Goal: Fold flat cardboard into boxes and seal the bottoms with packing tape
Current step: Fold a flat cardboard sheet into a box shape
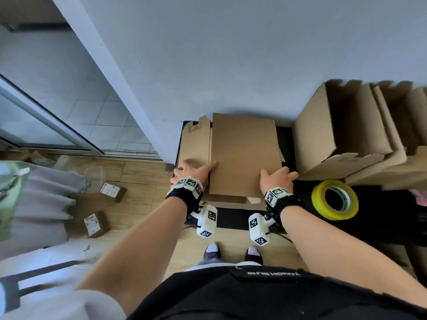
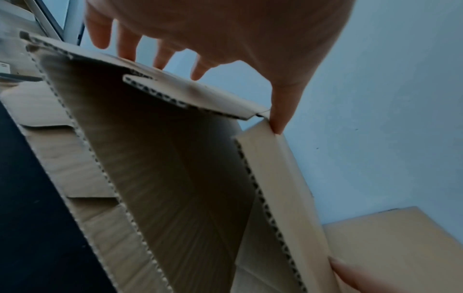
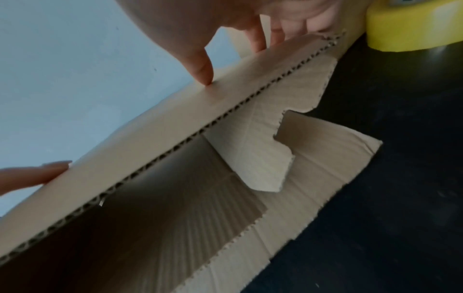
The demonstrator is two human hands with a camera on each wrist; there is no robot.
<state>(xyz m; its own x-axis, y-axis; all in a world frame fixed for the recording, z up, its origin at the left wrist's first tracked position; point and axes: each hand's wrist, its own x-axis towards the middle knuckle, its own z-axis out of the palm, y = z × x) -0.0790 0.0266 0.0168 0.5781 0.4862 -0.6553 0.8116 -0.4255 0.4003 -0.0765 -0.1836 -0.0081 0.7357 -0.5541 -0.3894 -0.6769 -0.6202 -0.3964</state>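
Observation:
A brown cardboard box [image 1: 245,155] lies half opened on the black table [image 1: 381,218], its top panel lifted so the corrugated inside [image 2: 175,178] shows. My left hand [image 1: 191,169] rests with straight fingers [image 2: 127,45] on the left panel, its thumb at the fold by the top panel. My right hand [image 1: 277,179] lies over the near right corner, thumb [image 3: 200,69] pressing the top face and fingers reaching past the right edge. A yellow roll of packing tape [image 1: 335,199] lies flat just right of that hand.
Several folded boxes [image 1: 335,135] stand open side by side at the right, against the grey wall. More flat cardboard [image 1: 231,202] lies under the box. Two small labelled parcels [image 1: 113,191] sit on the wooden floor at the left, near a glass door.

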